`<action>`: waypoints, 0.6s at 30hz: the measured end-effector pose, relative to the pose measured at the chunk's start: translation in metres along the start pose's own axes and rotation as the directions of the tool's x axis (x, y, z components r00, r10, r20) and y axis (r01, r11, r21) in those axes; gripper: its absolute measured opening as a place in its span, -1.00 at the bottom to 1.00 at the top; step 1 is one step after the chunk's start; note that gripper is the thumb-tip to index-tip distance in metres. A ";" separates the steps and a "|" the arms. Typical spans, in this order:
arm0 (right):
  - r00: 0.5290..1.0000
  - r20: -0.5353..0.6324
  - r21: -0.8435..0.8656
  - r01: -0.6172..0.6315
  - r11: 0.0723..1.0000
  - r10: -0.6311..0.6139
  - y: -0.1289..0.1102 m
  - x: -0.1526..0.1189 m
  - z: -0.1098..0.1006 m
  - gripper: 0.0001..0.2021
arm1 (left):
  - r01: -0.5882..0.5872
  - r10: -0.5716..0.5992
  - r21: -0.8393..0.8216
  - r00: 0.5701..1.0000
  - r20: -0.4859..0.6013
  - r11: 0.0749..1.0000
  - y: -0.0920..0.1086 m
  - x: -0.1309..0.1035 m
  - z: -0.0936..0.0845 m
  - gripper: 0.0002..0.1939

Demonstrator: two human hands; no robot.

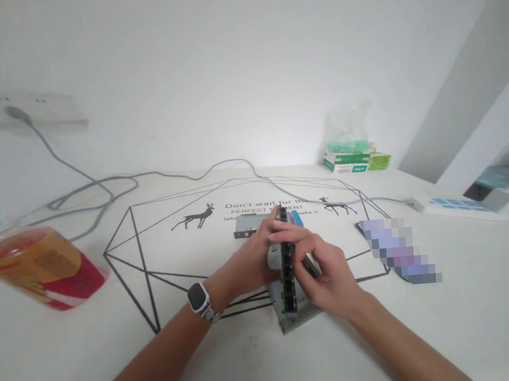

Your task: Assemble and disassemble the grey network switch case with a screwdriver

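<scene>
White table (249, 346) | left hand (259, 252) grips the upright circuit board (288, 270) | right hand (324, 264) curls at its right side; whether I pinch anything, I cannot tell | board stands over a metal plate (286, 323), centre.

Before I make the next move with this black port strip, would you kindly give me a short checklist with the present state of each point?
1. Left hand at the port strip: ok, near its far end.
2. Right hand at the strip: ok, fingers bent beside it.
3. Firm grip on the strip: cannot tell, fingertips partly hidden.
4. Strip fastened to the metal plate below: cannot tell.
5. Small metal piece beyond the left hand fully visible: not ok, partly covered.
6. Red and yellow cup clear of both hands: ok, off to the left.
</scene>
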State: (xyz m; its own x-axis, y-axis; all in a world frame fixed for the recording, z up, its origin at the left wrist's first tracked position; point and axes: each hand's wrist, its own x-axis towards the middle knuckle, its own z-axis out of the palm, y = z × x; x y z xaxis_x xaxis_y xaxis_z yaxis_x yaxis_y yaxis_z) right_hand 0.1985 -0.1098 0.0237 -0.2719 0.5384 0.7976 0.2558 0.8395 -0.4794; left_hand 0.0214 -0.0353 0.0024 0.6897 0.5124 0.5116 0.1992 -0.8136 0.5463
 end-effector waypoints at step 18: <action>0.983 -0.131 -0.315 -0.167 0.934 0.131 0.005 0.007 -0.015 -0.82 | 0.139 -0.122 -0.265 0.989 0.080 0.954 0.012 -0.001 -0.009 0.32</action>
State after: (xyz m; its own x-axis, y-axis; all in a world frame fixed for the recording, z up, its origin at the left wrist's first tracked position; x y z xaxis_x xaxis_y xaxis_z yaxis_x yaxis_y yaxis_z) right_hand 0.2118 -0.1030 0.0322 -0.1124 0.6296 0.7688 0.5766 0.6714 -0.4655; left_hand 0.0167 -0.0426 0.0146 0.7141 0.5838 0.3864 0.1016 -0.6325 0.7679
